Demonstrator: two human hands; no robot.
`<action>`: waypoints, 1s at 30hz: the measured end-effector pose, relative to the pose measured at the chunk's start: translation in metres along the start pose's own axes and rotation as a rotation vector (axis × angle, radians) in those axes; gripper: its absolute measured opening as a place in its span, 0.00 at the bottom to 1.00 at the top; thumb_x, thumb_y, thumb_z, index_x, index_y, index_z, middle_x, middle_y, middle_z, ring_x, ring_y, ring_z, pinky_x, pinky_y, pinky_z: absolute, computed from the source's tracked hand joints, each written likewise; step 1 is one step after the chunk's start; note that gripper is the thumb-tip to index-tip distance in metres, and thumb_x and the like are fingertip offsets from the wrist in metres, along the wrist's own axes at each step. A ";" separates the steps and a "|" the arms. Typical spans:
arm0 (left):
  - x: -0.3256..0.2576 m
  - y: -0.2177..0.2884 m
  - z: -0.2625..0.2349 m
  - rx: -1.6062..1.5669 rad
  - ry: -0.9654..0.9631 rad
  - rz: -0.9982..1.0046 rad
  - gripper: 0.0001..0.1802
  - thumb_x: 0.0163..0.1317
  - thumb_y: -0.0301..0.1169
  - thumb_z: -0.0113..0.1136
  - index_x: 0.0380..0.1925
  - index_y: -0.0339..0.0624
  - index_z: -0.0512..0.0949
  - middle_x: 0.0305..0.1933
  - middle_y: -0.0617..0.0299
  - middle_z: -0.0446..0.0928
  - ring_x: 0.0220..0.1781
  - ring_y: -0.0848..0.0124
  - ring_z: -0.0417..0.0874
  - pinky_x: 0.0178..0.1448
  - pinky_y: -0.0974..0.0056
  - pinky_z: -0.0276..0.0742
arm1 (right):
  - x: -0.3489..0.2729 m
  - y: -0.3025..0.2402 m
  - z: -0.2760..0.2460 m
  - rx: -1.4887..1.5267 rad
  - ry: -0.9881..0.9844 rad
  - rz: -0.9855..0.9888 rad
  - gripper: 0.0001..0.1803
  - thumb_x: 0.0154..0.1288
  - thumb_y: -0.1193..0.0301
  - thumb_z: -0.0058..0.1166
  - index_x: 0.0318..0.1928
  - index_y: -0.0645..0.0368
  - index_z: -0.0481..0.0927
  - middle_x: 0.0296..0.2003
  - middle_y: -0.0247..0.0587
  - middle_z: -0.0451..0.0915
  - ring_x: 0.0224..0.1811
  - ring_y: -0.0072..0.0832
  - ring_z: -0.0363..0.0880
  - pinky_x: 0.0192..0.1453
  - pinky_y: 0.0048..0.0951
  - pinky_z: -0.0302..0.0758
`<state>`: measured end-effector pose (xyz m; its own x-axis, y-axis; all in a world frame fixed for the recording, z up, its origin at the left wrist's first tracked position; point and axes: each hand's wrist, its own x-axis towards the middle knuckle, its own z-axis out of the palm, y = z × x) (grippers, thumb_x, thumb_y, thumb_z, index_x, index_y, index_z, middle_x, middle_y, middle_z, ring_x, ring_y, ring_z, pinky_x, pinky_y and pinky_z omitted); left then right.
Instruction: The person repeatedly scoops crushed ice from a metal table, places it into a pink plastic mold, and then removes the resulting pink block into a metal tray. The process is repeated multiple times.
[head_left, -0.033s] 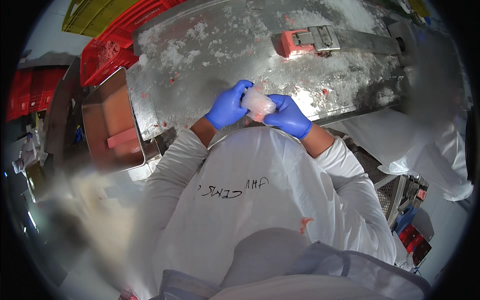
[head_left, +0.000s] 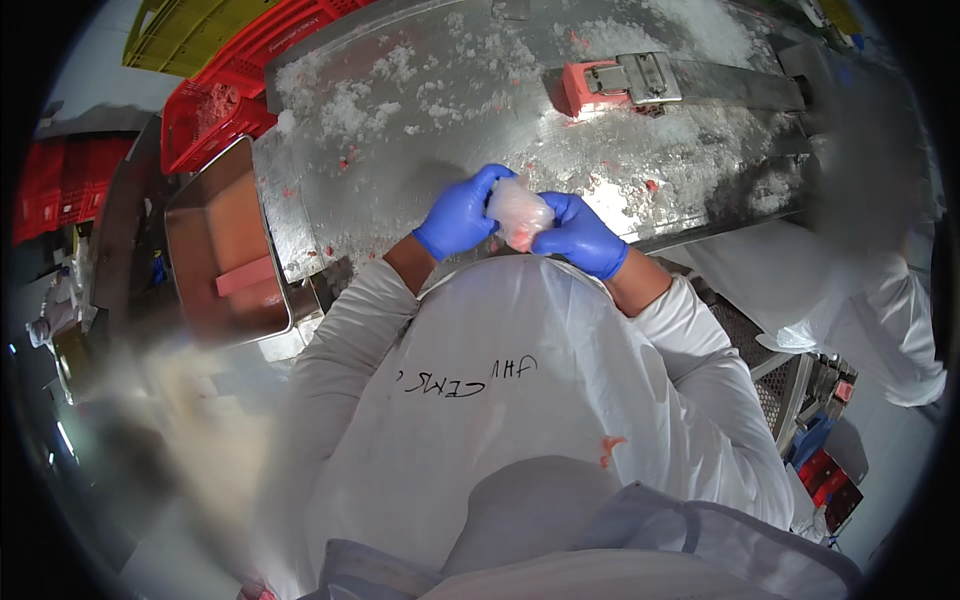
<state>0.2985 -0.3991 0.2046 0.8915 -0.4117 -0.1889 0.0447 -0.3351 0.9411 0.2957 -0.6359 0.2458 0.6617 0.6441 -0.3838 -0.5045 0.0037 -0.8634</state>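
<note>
Between my two blue-gloved hands is a small, rounded bundle of clear plastic film (head_left: 520, 212) with something pink showing through its lower side. What is inside cannot be made out. My left hand (head_left: 458, 217) grips its left side, thumb and fingers closed on the film. On the other side my right hand (head_left: 582, 237) pinches it with bent fingers. The bundle is held up near my white apron (head_left: 480, 340), over the near edge of the metal table (head_left: 400, 160). Some fingertips are hidden behind it.
Crushed ice (head_left: 350, 110) and pink scraps litter the table. A pink block (head_left: 582, 90) sits under a metal clamp-like fitting (head_left: 650, 78) at the far right. To the left are a metal-rimmed tub (head_left: 252, 190), a red crate (head_left: 185, 130) and a yellow crate (head_left: 185, 35).
Both hands have shifted very slightly to the right and nearer with the bundle, which looks a little turned. Both still grip it.
</note>
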 end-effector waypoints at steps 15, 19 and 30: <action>0.250 0.053 -0.126 -0.956 0.251 0.006 0.31 0.76 0.43 0.57 0.73 0.43 0.66 0.68 0.55 0.74 0.64 0.62 0.80 0.65 0.54 0.78 | 0.074 0.036 -0.216 0.535 0.664 0.132 0.27 0.72 0.60 0.57 0.68 0.49 0.71 0.55 0.37 0.81 0.56 0.33 0.80 0.63 0.41 0.75; 0.335 0.031 -0.114 -0.235 0.161 -0.199 0.31 0.75 0.47 0.59 0.71 0.43 0.70 0.66 0.54 0.77 0.62 0.60 0.83 0.66 0.55 0.78 | 0.066 0.034 -0.282 0.683 0.722 -0.008 0.14 0.63 0.70 0.55 0.51 0.51 0.80 0.46 0.36 0.82 0.48 0.35 0.82 0.56 0.41 0.78; 0.462 -0.010 0.075 0.202 -0.471 -0.315 0.45 0.64 0.58 0.68 0.75 0.45 0.70 0.72 0.56 0.76 0.74 0.61 0.74 0.78 0.58 0.65 | 0.045 0.048 -0.323 0.833 0.810 0.016 0.25 0.72 0.59 0.58 0.64 0.58 0.77 0.58 0.44 0.83 0.59 0.38 0.81 0.65 0.43 0.75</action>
<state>0.6759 -0.6500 0.0872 0.5516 -0.5818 -0.5977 0.1468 -0.6376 0.7562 0.4805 -0.8540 0.0818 0.6613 -0.0277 -0.7496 -0.5258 0.6956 -0.4896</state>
